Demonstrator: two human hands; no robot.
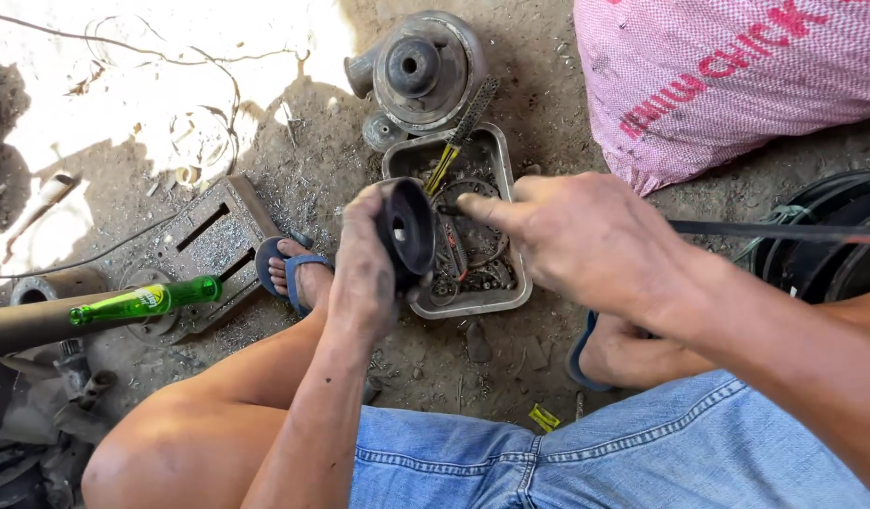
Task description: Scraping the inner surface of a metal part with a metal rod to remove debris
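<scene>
Left hand [364, 273] clamped round black pulley-like part [408, 226]; right hand [585, 236] pinching thin tool [449, 209] at its centre. Part not yet freed, 1 tray [496, 300] of bits waiting.

Glossy green glass bottle [147, 302]; dull metal tray [496, 151].

Open dirt floor [425, 363] is left between the knees, below the grey parts tray [496, 300]. Beyond the tray, passage is blocked by the metal pump housing [425, 66] — and rightward by the pink woven sack [717, 75]. Leftward, room is narrowed by the green bottle [147, 302] and a slotted metal base [213, 240].
</scene>
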